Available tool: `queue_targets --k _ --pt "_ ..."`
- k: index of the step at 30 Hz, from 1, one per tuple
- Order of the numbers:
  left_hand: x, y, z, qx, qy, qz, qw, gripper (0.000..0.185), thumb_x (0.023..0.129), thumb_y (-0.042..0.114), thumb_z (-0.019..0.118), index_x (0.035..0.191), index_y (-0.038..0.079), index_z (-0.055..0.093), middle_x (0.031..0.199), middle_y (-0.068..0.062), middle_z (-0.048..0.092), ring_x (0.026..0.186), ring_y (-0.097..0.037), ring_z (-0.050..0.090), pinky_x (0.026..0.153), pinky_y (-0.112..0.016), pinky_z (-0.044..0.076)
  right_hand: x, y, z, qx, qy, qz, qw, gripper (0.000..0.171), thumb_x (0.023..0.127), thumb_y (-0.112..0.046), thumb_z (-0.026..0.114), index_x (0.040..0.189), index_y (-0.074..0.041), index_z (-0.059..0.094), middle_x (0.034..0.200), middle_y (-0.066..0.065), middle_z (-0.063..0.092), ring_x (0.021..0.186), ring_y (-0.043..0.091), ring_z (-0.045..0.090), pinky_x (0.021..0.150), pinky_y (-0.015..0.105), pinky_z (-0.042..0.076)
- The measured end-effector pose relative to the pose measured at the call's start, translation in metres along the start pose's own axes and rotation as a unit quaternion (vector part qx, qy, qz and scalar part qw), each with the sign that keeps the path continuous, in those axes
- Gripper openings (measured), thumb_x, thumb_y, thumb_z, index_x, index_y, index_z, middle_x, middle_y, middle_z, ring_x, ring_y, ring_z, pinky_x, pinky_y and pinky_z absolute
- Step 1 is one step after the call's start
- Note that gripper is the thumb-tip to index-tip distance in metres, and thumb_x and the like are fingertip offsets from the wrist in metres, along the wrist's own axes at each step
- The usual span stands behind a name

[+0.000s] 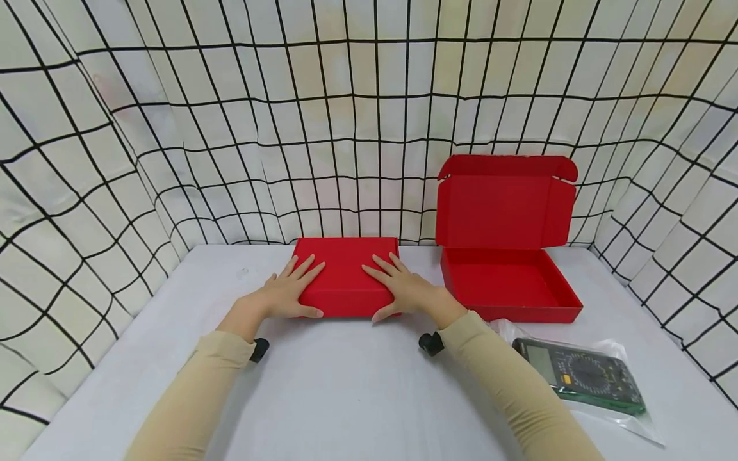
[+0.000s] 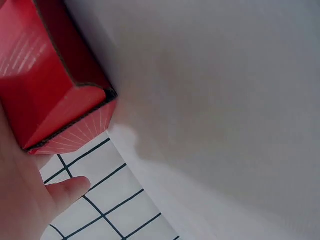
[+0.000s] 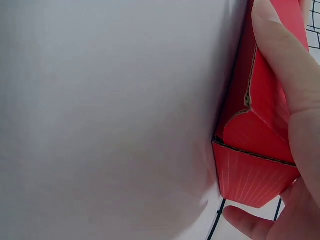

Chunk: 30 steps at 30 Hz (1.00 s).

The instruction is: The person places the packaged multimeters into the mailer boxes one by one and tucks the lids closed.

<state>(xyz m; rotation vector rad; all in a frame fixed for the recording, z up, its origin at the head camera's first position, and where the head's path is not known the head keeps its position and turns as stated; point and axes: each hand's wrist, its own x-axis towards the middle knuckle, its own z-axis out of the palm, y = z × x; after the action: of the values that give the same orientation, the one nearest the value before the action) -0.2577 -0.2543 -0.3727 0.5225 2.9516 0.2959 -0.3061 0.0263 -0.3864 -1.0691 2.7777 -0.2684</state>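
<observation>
A closed, flat red cardboard box (image 1: 346, 275) is being pressed down on the white table (image 1: 346, 384), both hands lying flat on its lid. The left hand (image 1: 291, 291) is spread over its left part, the right hand (image 1: 400, 288) over its right, fingers straight, thumbs at the front edge. Just right of it, an open red cardboard box (image 1: 507, 256) is standing; a bagged multimeter (image 1: 582, 374) is lying nearer.

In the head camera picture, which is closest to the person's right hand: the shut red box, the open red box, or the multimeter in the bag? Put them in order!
From the right hand:
1. Shut red box, right under the hand, which rests flat on its lid.
2. Open red box, just to the right, lid standing up.
3. Bagged multimeter, farthest, at the table's near right, beside the forearm.
</observation>
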Motion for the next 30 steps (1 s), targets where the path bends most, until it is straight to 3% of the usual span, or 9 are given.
queue_targets --k 8,20,30 --pt "0.0028 0.0007 -0.0003 -0.009 0.008 -0.011 0.9999 0.103 0.073 0.054 0.07 0.151 0.022 0.012 0.155 -0.009 0.001 0.137 -0.039 -0.006 0.096 -0.07 0.016 0.0016 0.0006 -0.0005 0.01 0.024 -0.008 1.0 0.102 0.069 -0.056 0.073 0.149 -0.034 0.013 0.155 -0.002 0.003 0.139 0.028 -0.003 0.089 0.038 0.047" --pt "0.0015 -0.0008 0.0007 -0.026 -0.01 0.0 0.9996 0.104 0.074 0.042 0.075 0.151 0.02 0.009 0.155 -0.01 -0.003 0.137 -0.039 -0.01 0.096 -0.071 0.017 -0.0017 0.0014 -0.0039 0.033 -0.02 0.004 0.999 0.098 0.075 -0.05 0.071 0.149 -0.039 0.007 0.155 -0.008 -0.003 0.139 0.024 -0.009 0.094 0.039 0.042" --pt "0.0013 -0.0009 0.0004 -0.035 -0.007 -0.014 0.9993 0.1 0.076 0.035 0.076 0.151 0.021 0.011 0.155 -0.011 -0.001 0.137 -0.039 -0.008 0.096 -0.07 0.016 0.0 0.0016 0.0009 0.033 0.011 -0.006 0.999 0.094 0.076 -0.044 0.072 0.149 -0.037 0.012 0.155 -0.006 0.001 0.139 0.025 -0.007 0.094 0.038 0.043"
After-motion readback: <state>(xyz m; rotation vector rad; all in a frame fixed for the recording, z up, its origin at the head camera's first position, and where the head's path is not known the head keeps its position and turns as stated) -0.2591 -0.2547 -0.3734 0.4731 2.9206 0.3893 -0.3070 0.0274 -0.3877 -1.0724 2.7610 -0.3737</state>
